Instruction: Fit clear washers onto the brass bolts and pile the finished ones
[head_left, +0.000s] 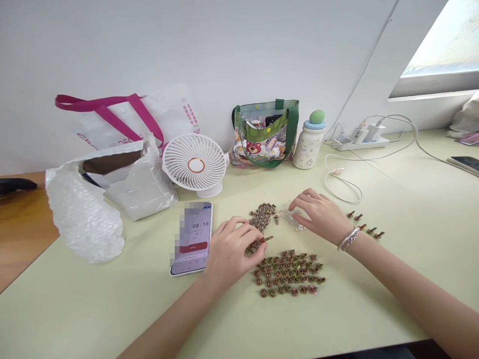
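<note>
Left hand (228,254) curled, fingertips seemingly pinching a small brass bolt (264,240) above a tangled bolt cluster (255,246). Right hand (318,215) open, fingers loosely spread over crumpled clear plastic (294,215). Loose bolt heap (262,217) at 12 o'clock from left hand; arranged bolt group (288,274) at 4 o'clock. 5 separate bolts (364,223) at 3 o'clock from right hand. Smartphone (190,239) showing 08:16 at 9 o'clock. Note: a low, single-bolt pinch, kept clear of the arranged group, avoids disturbing it.
</note>
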The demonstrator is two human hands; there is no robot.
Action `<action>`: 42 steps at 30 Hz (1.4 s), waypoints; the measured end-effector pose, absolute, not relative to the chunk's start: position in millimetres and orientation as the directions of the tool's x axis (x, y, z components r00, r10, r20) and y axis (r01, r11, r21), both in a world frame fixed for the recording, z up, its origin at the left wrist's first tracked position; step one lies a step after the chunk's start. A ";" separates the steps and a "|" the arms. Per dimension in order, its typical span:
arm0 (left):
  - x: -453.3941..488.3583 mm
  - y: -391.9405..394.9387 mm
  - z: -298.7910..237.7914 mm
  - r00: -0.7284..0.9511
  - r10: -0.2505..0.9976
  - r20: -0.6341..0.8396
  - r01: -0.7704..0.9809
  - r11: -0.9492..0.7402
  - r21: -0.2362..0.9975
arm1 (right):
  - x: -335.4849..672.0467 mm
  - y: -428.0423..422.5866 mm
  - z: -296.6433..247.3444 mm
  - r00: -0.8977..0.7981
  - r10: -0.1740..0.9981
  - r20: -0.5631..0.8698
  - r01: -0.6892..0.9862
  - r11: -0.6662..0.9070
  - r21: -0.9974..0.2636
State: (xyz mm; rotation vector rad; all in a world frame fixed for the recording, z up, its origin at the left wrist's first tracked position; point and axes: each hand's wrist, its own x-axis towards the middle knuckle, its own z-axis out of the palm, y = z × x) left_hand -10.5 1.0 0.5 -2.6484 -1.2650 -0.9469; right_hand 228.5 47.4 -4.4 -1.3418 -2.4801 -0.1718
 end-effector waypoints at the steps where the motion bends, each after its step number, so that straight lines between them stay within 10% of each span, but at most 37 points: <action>1: -10.4 0.9 0.5 0.475 0.690 0.547 0.723 -0.660 0.204 | 230.1 49.2 -6.2 -0.502 0.805 0.316 0.840 0.541 -0.045; 13: -10.6 1.7 -2.8 0.479 0.686 0.548 0.712 -0.668 0.214 | 194.5 20.7 5.2 -0.592 0.712 0.378 0.484 0.689 -0.539; 26: -10.9 2.3 -4.0 0.568 0.680 0.464 0.644 -0.718 0.264 | 196.1 15.7 14.1 -0.608 0.712 0.352 0.487 0.684 -0.542; 42: -10.2 3.5 -0.4 0.555 0.678 0.482 0.666 -0.709 0.231 | 227.2 21.8 18.5 -0.693 0.715 -0.094 0.699 0.634 -0.330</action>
